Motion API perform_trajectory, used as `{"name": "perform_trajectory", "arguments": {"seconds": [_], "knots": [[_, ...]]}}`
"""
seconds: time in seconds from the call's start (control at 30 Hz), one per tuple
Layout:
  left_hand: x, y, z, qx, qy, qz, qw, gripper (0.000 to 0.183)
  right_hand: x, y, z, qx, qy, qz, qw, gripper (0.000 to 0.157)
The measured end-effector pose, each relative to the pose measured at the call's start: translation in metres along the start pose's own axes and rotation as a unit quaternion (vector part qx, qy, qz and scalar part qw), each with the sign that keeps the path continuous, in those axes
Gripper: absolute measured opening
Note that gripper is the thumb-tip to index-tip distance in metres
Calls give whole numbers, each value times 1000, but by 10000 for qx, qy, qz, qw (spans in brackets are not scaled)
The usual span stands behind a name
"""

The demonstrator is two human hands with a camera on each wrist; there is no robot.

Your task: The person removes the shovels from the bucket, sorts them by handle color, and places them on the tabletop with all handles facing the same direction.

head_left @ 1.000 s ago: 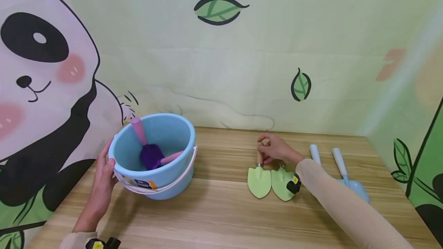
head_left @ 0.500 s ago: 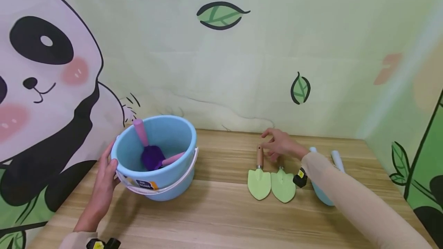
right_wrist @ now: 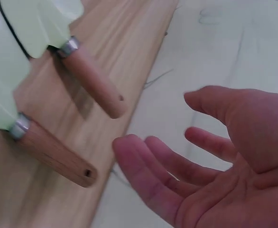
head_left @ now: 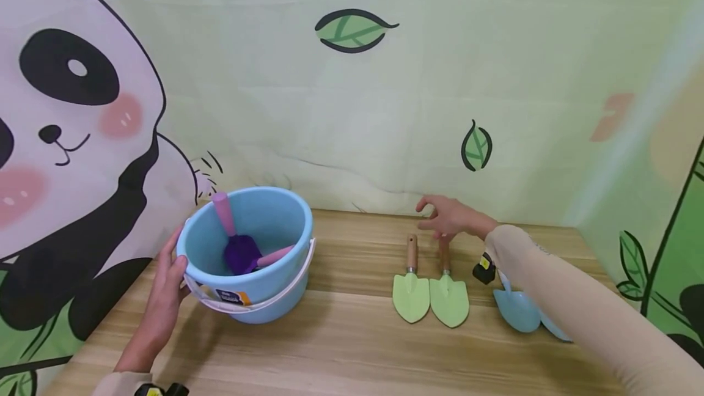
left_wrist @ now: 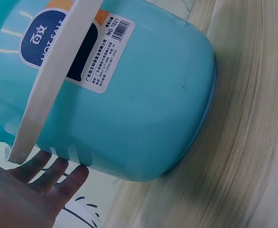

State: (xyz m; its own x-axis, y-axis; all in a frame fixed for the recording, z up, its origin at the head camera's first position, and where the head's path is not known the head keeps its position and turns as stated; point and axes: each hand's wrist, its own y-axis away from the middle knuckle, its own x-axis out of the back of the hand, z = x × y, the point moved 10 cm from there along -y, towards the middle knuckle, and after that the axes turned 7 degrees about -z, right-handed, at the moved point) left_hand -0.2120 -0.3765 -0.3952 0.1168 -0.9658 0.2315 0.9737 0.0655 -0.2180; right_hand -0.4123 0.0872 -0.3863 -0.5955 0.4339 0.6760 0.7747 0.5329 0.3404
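A light blue bucket (head_left: 269, 311) with a white handle (left_wrist: 58, 71) stands at the left of the wooden table. Straight fingers of my left hand (head_left: 165, 283) touch its left side, with the thumb up by the rim. Inside lie a purple shovel (head_left: 241, 253) with a pink handle and a second pink handle (head_left: 275, 256), its blade mostly hidden. My right hand (head_left: 451, 217), holding nothing, hovers near the wooden handle ends of two light green trowels, a left trowel (head_left: 411, 298) and a right trowel (head_left: 450, 303). In the right wrist view its fingers are spread apart from both handles.
Right of the trowels lie two light blue shovels, one with its blade (head_left: 517, 310) showing and another shovel (head_left: 555, 326) partly hidden under my right sleeve. A cloth backdrop (head_left: 363, 139) with a panda and leaves rises behind the table (head_left: 341, 347).
My right hand has let go of the left trowel's handle and moved up and right, its fingers opening. Both trowels stay side by side. My left hand has stayed at the bucket.
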Motion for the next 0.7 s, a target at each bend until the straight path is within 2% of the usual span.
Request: {"name": "perform_trajectory", "arguments": {"seconds": [0.37,0.53,0.7], "knots": [[0,0,2,-20,-91,-46,9999,58,17,17,-51,169,1111,-557,9921,42],[-1,-1,2,-44,-28,-54,10000,58,25,25,-74,195,1354,-722,9880,44],[0,-1,2,-27,-3,-48,10000,59,25,30,-96,229,1627,-1101,9802,48]]}}
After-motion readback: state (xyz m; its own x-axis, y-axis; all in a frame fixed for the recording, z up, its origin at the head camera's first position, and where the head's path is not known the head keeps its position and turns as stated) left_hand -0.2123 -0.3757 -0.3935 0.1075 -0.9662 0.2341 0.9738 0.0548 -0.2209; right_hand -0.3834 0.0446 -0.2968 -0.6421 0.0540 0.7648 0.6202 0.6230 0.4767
